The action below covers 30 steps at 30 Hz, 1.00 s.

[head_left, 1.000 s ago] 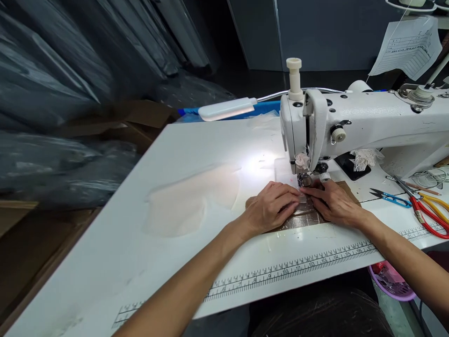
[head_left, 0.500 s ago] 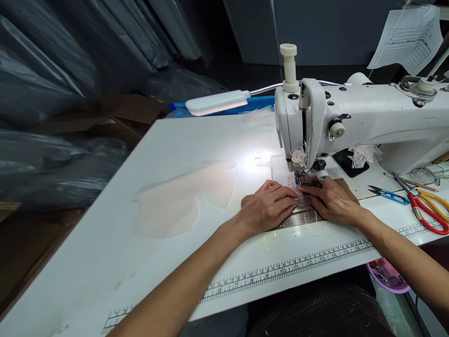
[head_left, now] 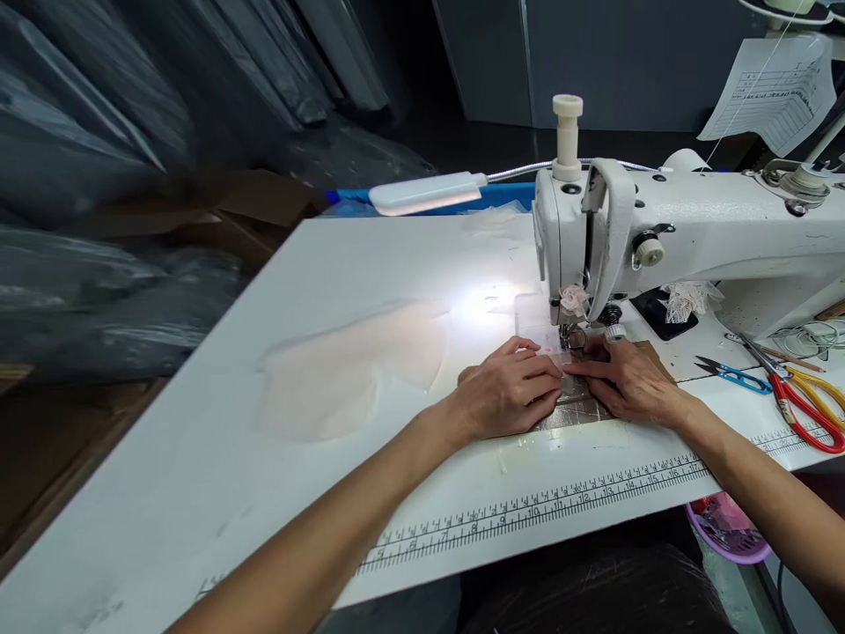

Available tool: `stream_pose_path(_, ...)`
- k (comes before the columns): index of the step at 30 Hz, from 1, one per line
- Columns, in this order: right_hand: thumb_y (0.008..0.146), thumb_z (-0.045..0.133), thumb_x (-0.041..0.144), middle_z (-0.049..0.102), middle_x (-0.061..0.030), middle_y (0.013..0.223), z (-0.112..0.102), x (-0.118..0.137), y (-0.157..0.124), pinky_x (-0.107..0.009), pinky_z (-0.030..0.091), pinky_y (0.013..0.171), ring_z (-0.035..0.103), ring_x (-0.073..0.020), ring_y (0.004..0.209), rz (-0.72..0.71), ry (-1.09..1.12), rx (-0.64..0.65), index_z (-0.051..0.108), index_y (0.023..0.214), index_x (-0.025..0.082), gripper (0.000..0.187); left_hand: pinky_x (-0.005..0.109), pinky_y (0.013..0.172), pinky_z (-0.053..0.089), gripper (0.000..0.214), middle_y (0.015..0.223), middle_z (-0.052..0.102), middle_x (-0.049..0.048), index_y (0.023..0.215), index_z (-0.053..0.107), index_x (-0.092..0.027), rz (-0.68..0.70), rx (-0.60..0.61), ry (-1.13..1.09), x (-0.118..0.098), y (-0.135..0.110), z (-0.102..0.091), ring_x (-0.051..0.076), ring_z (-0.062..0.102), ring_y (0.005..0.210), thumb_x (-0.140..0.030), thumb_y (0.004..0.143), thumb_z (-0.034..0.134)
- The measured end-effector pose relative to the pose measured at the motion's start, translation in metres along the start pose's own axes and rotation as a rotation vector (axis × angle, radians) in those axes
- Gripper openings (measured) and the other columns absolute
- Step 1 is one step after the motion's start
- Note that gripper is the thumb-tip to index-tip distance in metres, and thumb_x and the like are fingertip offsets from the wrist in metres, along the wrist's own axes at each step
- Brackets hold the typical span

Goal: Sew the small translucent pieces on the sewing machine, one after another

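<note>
A thin, see-through white piece of fabric with pink dots (head_left: 549, 340) lies under the presser foot (head_left: 566, 336) of a white sewing machine (head_left: 719, 216). My left hand (head_left: 516, 387) rests palm down just left of the foot, its fingers laid over the fabric's near edge. Just right of the foot, my right hand (head_left: 617, 377) has its fingers apart, one stretched left to touch the fabric. Beneath both hands is a shiny taped plate (head_left: 571, 412) with brown board at its edge.
Pale sheer cut pieces (head_left: 356, 370) lie on the white table (head_left: 264, 502). Blue snips (head_left: 736, 374) and red-handled scissors (head_left: 785, 396) lie at the right. A lit lamp (head_left: 426, 192) hangs behind. A printed ruler (head_left: 528, 519) follows the front edge; a purple basket (head_left: 732, 550) stands below.
The view has shifted slightly, so the machine sits a little further right and lower. Both hands stay by the presser foot, with only small finger shifts on the fabric.
</note>
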State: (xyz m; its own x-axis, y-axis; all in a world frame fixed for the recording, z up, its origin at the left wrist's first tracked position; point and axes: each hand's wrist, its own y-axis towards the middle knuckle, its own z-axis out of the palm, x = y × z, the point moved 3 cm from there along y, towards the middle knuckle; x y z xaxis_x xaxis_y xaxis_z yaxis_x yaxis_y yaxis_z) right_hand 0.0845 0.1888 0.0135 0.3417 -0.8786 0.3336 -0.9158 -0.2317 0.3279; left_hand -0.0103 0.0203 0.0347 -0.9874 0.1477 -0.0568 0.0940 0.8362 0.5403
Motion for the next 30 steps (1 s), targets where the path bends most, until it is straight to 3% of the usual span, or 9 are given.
stream_pose_path(5, 0.094, 0.047, 0.020, 0.056, -0.0124, 0.106, -0.002, 0.006, 0.002, -0.043, 0.053, 0.086, 0.056, -0.0239, 0.096, 0.072, -0.062, 0.061, 0.067, 0.126, 0.024, 0.037, 0.045, 0.100, 0.041, 0.018, 0.081, 0.072, -0.0009, 0.079, 0.067, -0.021, -0.037, 0.135, -0.083, 0.005, 0.007, -0.004, 0.014, 0.062, 0.069, -0.025, 0.088, 0.052)
stream_pose_path(10, 0.098, 0.042, 0.024, 0.056, -0.0142, 0.111, -0.001, 0.008, 0.007, -0.040, 0.053, 0.082, 0.056, -0.0221, 0.091, 0.110, -0.085, 0.076, 0.063, 0.131, 0.023, 0.039, 0.041, 0.088, 0.045, 0.018, 0.087, 0.072, 0.0038, 0.084, 0.068, -0.018, -0.085, 0.129, -0.057, 0.007, 0.006, -0.001, 0.017, 0.060, 0.071, -0.024, 0.086, 0.050)
stream_pose_path(16, 0.099, 0.040, 0.025, 0.054, -0.0160, 0.113, 0.001, 0.010, 0.008, -0.042, 0.054, 0.084, 0.057, -0.0228, 0.094, 0.129, -0.055, 0.082, 0.060, 0.134, 0.021, 0.040, 0.040, 0.078, 0.047, 0.027, 0.098, 0.071, 0.0089, 0.100, 0.070, -0.014, -0.131, 0.213, 0.009, 0.008, 0.000, 0.001, 0.020, 0.059, 0.077, -0.028, 0.086, 0.051)
stream_pose_path(20, 0.099, 0.042, 0.025, 0.056, -0.0145, 0.111, -0.001, 0.012, 0.004, -0.045, 0.054, 0.088, 0.056, -0.0253, 0.102, 0.131, -0.039, 0.089, 0.062, 0.131, 0.023, 0.038, 0.040, 0.079, 0.047, 0.029, 0.109, 0.069, 0.0099, 0.105, 0.069, -0.016, -0.180, 0.236, 0.013, 0.010, -0.002, 0.002, 0.022, 0.061, 0.083, -0.029, 0.088, 0.050)
stream_pose_path(30, 0.100, 0.040, 0.025, 0.055, -0.0160, 0.115, 0.003, 0.010, 0.005, -0.046, 0.055, 0.087, 0.059, -0.0242, 0.099, 0.150, -0.014, 0.104, 0.057, 0.136, 0.019, 0.041, 0.041, 0.082, 0.047, 0.037, 0.119, 0.065, 0.0123, 0.116, 0.063, -0.014, -0.222, 0.260, 0.046, 0.015, -0.004, 0.005, 0.025, 0.061, 0.096, -0.036, 0.091, 0.047)
